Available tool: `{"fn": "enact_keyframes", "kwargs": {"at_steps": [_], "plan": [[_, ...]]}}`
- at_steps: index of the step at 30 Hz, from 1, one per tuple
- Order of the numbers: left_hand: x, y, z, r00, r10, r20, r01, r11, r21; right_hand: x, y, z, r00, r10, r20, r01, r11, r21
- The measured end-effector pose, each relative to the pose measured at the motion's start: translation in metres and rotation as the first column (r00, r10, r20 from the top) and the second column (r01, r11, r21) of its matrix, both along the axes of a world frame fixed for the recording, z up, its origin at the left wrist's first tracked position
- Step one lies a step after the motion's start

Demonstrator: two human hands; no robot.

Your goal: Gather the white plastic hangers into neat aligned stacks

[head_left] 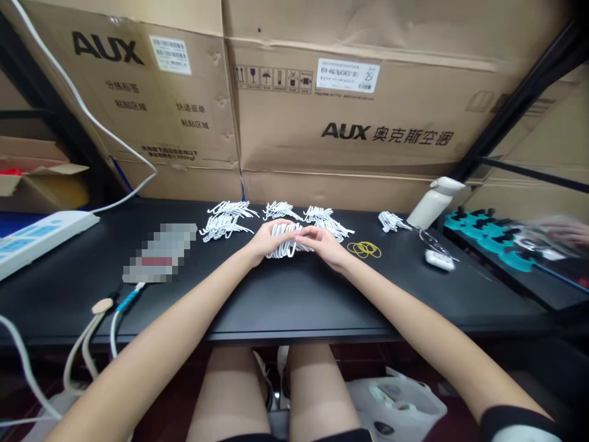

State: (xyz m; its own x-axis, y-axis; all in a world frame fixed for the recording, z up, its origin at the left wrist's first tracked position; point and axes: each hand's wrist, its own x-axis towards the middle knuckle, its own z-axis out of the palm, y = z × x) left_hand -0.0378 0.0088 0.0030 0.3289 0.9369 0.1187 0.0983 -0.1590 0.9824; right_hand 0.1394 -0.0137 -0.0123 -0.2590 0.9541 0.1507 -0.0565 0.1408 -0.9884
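Observation:
A bundle of thin white looped cords point(281, 244) is held just above the black table, near its middle. My left hand point(265, 239) is closed around the bundle's left side, thumb across its top. From the right, my right hand point(324, 244) grips the other end, its fingertips meeting the left thumb. Behind my hands lie more white cord bundles: a pair at the left point(225, 221), one in the middle point(280, 210) and some at the right point(326, 222). Yellow rubber bands point(364, 249) rest right of my right hand.
Further right are a small white cord bundle point(392, 221), a white bottle point(432, 205), glasses point(430, 240) and a white case point(439, 260). At left lie a blurred-out phone-like device point(161, 255) on a cable and a power strip point(46, 238). Another person's hand point(568, 232) shows far right.

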Motion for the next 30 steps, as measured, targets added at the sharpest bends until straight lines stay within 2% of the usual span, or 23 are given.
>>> {"fn": "enact_keyframes", "kwargs": {"at_steps": [5, 11, 18, 30], "plan": [[0.0014, -0.0013, 0.0009, 0.999, -0.002, 0.050, 0.006, 0.997, -0.074, -0.0002, -0.0006, 0.0010, 1.000, -0.018, -0.004, 0.018, 1.000, -0.011], [0.0018, -0.0023, 0.0021, 0.997, -0.001, 0.081, 0.008, 0.996, -0.094, -0.0009, -0.0013, 0.0011, 0.999, -0.030, -0.026, 0.029, 0.999, -0.032], [0.0010, 0.0013, 0.0005, 0.987, 0.016, 0.161, 0.009, 0.988, -0.152, -0.0016, -0.0035, 0.0055, 0.989, -0.013, -0.149, -0.004, 0.993, -0.116], [0.0023, -0.0010, 0.0014, 0.997, 0.073, 0.036, -0.072, 0.997, -0.018, -0.0027, -0.0043, 0.0090, 0.979, -0.147, -0.144, 0.128, 0.983, -0.134]]}}
